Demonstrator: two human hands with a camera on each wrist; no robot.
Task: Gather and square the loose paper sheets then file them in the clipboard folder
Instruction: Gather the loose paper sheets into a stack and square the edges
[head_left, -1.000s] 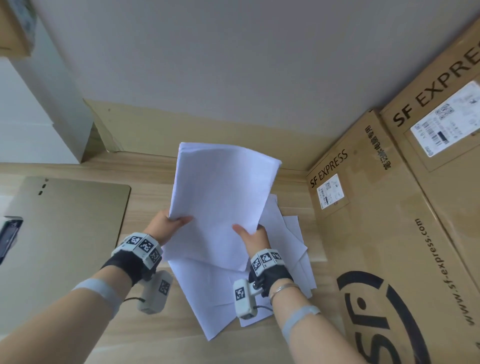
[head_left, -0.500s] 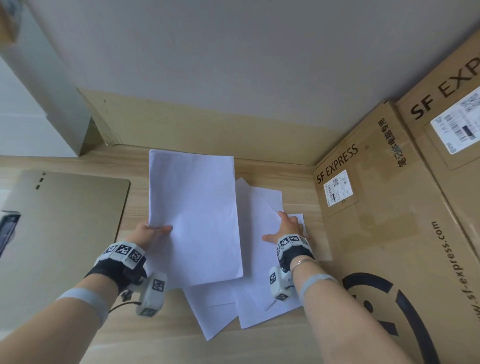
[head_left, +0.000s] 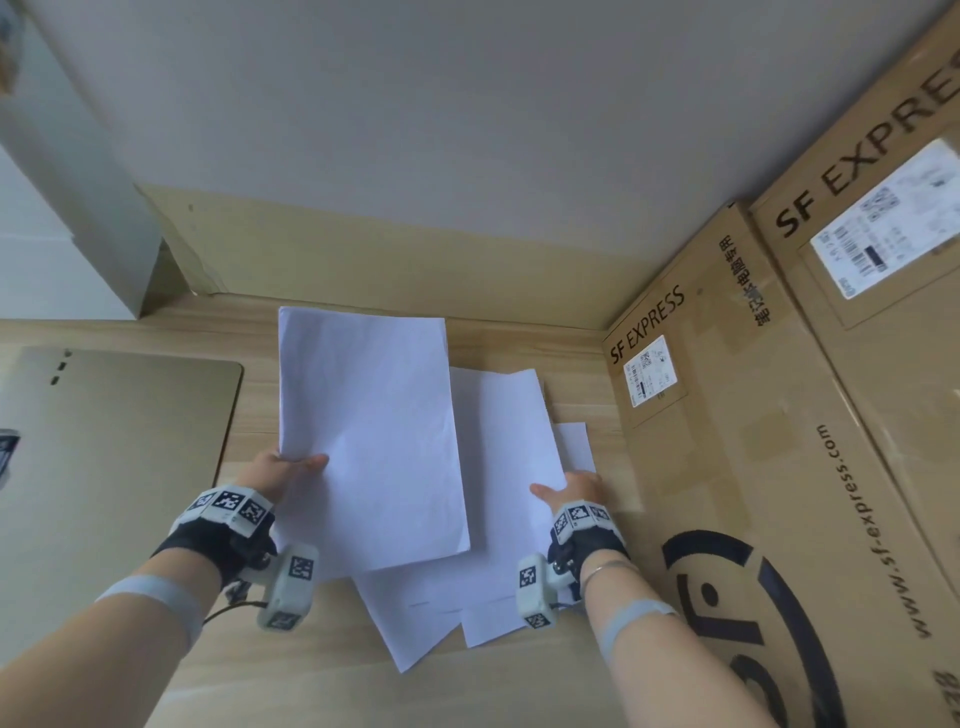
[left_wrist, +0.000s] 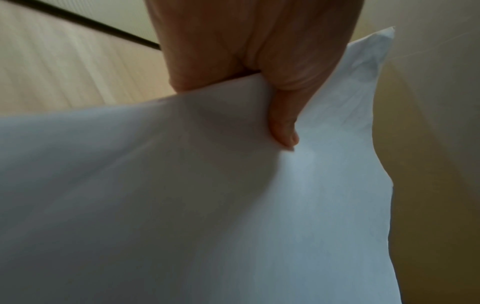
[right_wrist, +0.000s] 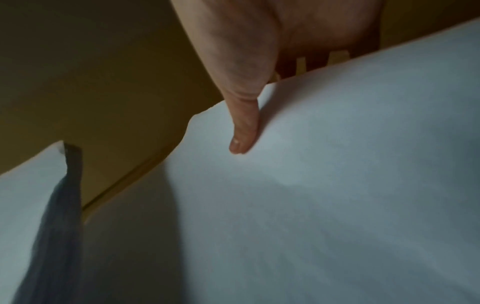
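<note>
My left hand (head_left: 291, 467) pinches the left edge of a small stack of white sheets (head_left: 369, 441), held slightly above the table. In the left wrist view the thumb (left_wrist: 283, 123) lies on top of that paper (left_wrist: 207, 205). My right hand (head_left: 569, 488) pinches the right edge of a loose sheet (head_left: 504, 441); its thumb (right_wrist: 244, 127) presses on top of the sheet (right_wrist: 337, 164). More loose sheets (head_left: 415, 623) lie fanned out beneath, one poking out at the right (head_left: 574, 447). The beige clipboard folder (head_left: 114, 467) lies flat at the left, its clip (head_left: 6, 457) at the frame's edge.
Large SF Express cardboard boxes (head_left: 753, 467) stand along the right, close to my right hand. A grey wall runs behind the wooden table (head_left: 311, 675). A white box (head_left: 78, 234) stands at the back left.
My right hand let go of the raised sheets, moved right and took hold of a loose sheet's edge. My left hand lowered its sheets closer to flat.
</note>
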